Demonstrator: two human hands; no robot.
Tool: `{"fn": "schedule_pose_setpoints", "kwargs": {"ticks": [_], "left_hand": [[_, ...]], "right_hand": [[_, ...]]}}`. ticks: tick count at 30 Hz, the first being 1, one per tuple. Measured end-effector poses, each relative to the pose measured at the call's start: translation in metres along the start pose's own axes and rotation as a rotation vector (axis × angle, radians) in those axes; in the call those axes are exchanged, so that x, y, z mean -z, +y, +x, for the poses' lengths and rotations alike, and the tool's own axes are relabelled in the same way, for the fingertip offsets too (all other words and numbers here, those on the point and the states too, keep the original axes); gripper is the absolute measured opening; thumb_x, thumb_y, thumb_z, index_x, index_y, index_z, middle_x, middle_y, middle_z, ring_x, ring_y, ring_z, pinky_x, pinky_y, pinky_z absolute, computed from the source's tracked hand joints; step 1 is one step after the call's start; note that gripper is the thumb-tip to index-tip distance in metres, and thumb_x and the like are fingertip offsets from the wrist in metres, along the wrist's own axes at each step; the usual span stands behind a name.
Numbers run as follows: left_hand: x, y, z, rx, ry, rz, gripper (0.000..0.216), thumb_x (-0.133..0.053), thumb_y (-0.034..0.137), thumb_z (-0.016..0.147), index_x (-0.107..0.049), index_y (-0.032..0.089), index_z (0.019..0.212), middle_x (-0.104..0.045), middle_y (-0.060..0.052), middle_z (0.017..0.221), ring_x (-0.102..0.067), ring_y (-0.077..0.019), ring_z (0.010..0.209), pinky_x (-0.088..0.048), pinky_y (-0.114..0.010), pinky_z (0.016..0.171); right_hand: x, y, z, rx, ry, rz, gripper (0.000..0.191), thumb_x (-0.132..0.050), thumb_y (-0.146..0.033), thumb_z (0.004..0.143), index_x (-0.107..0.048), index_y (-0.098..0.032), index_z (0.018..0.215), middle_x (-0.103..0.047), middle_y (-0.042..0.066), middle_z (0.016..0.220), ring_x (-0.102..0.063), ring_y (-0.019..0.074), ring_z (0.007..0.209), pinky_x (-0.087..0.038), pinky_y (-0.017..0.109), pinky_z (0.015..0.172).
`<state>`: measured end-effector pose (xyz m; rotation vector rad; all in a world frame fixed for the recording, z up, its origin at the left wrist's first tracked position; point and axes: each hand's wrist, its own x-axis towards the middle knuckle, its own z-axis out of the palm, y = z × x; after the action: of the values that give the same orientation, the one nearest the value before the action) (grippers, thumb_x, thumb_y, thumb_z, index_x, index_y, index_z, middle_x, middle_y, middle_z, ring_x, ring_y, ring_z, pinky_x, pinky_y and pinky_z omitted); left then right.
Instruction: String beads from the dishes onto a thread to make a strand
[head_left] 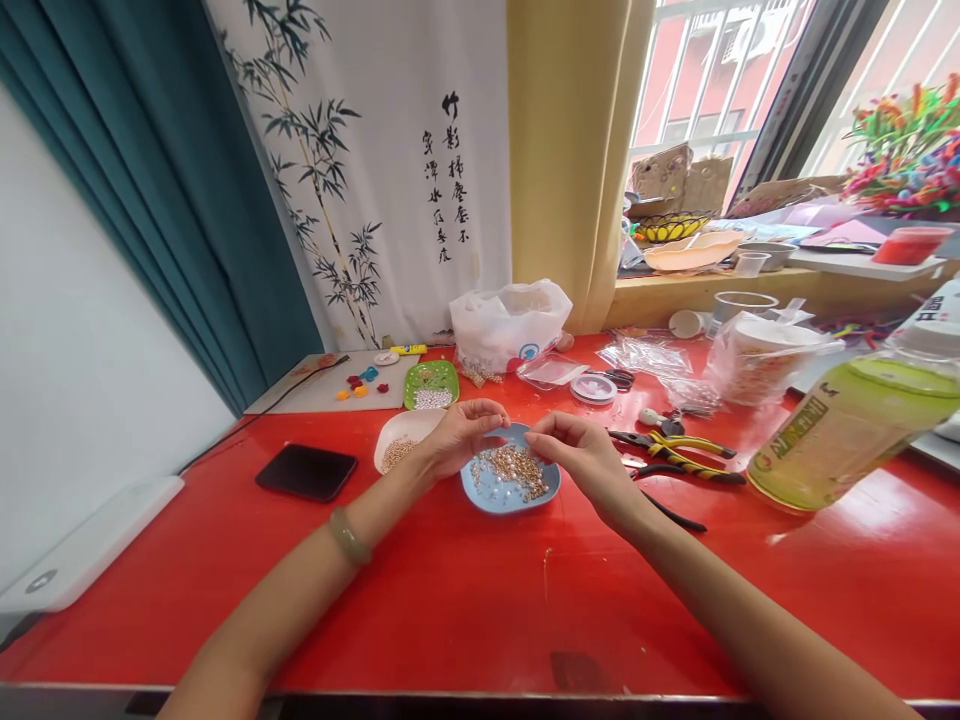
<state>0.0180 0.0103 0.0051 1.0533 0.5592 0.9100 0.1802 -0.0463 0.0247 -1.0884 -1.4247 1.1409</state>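
Over the far rim of a blue dish (510, 502), both my hands are raised close together. Gold and clear beads (517, 468) lie in that dish. My left hand (469, 435), a jade-like bangle on its wrist, pinches with thumb and forefinger; what sits between them is too small to make out. From the other side my right hand (574, 450) pinches likewise, its fingertips a short gap from the left ones. Behind my left hand, partly covered by it, is a white dish (386, 430) with small gold beads (397, 452).
A green tray (431, 375) of white beads and a plastic bag (510, 320) stand at the back. Pliers (675, 455), scissors (619, 379) and a large green-labelled bottle (847, 430) are on the right. A black phone (306, 472) lies left. A thin chain (546, 572) lies in front.
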Motion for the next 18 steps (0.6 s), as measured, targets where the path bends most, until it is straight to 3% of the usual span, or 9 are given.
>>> {"fn": "schedule_pose_setpoints", "kwargs": {"ticks": [18], "left_hand": [[0.0010, -0.0055, 0.0004, 0.006, 0.031, -0.025, 0.013, -0.069, 0.021, 0.059, -0.060, 0.014, 0.066, -0.056, 0.000, 0.069, -0.053, -0.0088, 0.068, -0.044, -0.024, 0.065]], "right_hand": [[-0.0014, 0.0026, 0.0008, 0.000, 0.001, -0.064, 0.016, -0.055, -0.029, 0.065, -0.047, -0.016, 0.058, -0.047, -0.003, 0.054, -0.041, 0.0089, 0.052, -0.031, 0.023, 0.049]]}}
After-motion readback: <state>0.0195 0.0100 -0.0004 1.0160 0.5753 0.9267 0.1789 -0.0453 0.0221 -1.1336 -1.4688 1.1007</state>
